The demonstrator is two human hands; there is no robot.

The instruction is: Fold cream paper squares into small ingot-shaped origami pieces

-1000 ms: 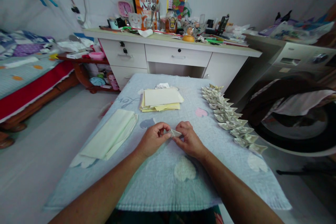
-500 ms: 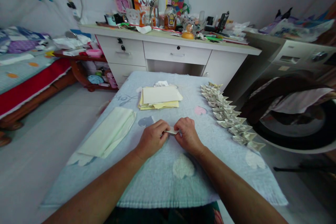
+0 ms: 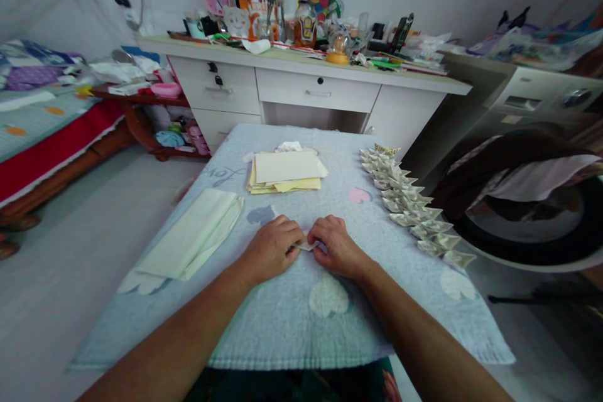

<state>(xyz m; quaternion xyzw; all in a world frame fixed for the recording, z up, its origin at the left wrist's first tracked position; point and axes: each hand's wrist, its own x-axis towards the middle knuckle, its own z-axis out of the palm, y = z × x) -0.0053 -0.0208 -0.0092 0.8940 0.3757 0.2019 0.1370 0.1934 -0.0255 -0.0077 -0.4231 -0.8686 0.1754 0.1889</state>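
Between my two hands is a small piece of folded paper (image 3: 307,245), pale and partly covered by my fingers. My left hand (image 3: 274,247) pinches its left end, and my right hand (image 3: 335,245) grips the right end. Both hands are low over the cloth-covered table (image 3: 287,320). Beyond them lies a stack of cream and yellow paper sheets (image 3: 289,168). To the right, several folded paper boats (image 3: 407,204) stand tucked together in a long slanting row.
A folded pale green cloth or sheet (image 3: 191,235) lies on the table's left side. Crumpled white tissue (image 3: 289,147) sits behind the stack. Past the table stands a cluttered white desk (image 3: 320,89), with a washing machine (image 3: 527,103) on the right and a bed (image 3: 42,119) on the left.
My hands have shifted slightly nearer to me, with the fingers closer together. The folded paper between them now shows a pointed lower edge.
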